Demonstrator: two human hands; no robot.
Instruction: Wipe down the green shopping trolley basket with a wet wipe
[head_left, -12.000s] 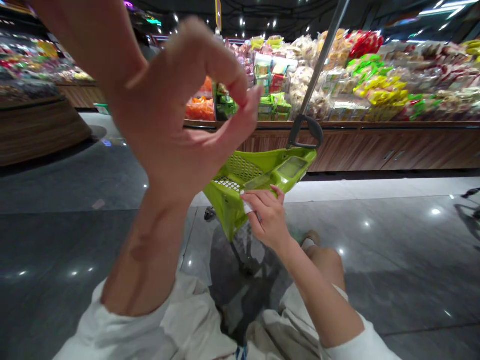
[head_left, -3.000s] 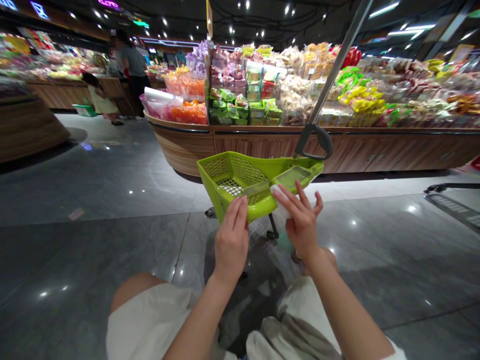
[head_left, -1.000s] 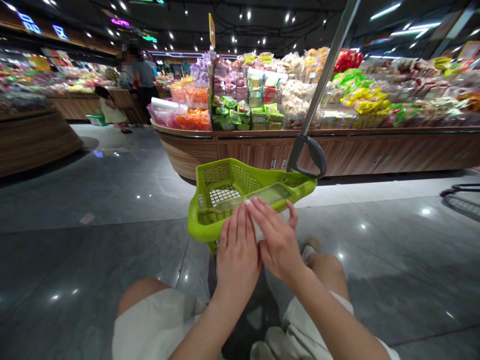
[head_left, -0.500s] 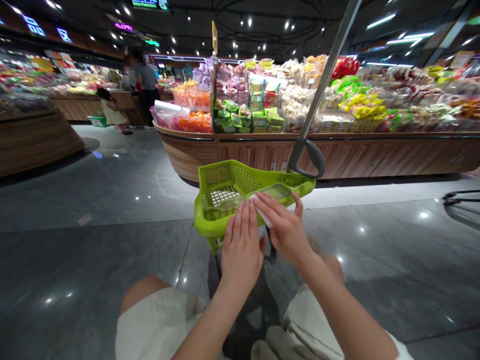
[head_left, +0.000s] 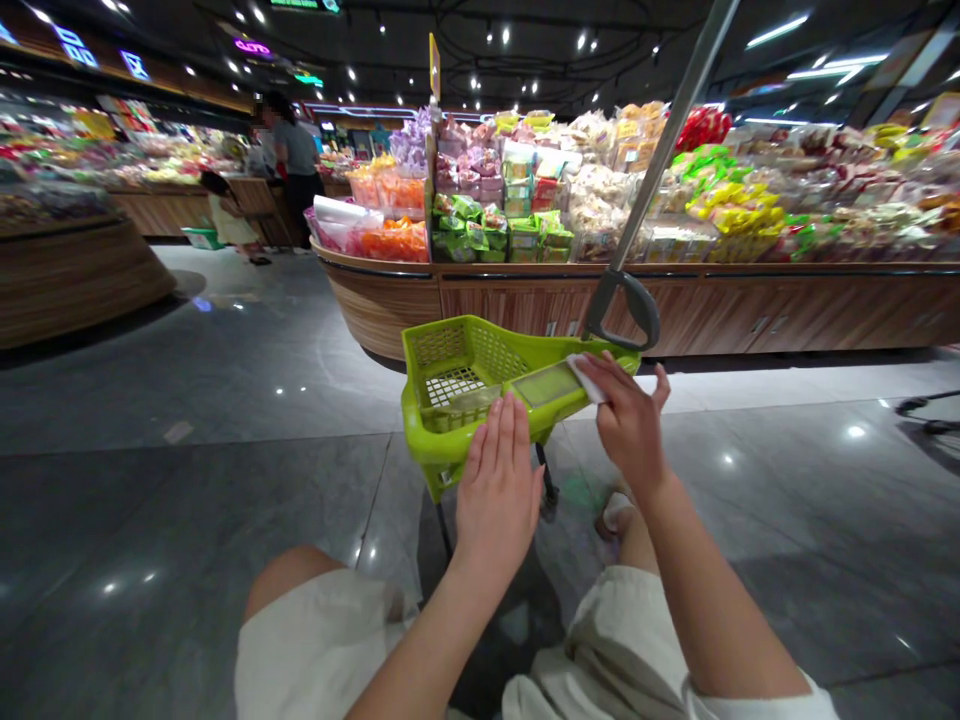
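Note:
A lime-green shopping basket cart (head_left: 431, 445) stands in front of my knees, with a perforated basket and a flat panel along its near right rim. My left hand (head_left: 499, 480) lies flat on the near rim, fingers stretched out and close together, holding nothing. Under the fingers of my right hand (head_left: 630, 415) is a thin white wipe (head_left: 589, 378), pressed against the rim at the panel's right end. Whether it is paper or cloth I cannot tell. A grey loop handle (head_left: 621, 310) on a metal pole rises behind the cart's right end.
Behind the cart runs a wooden display counter (head_left: 510, 300) piled with bagged snacks. Another curved counter (head_left: 82, 275) stands at left. Farther back are a standing person (head_left: 296, 160) and a smaller person (head_left: 229, 215) near a green basket (head_left: 202, 238). Dark cart parts (head_left: 930, 410) show at right.
My right hand has slid rightward along the rim with the wipe, away from my left hand, uncovering the panel. My left hand stays on the near rim. The view has shifted slightly.

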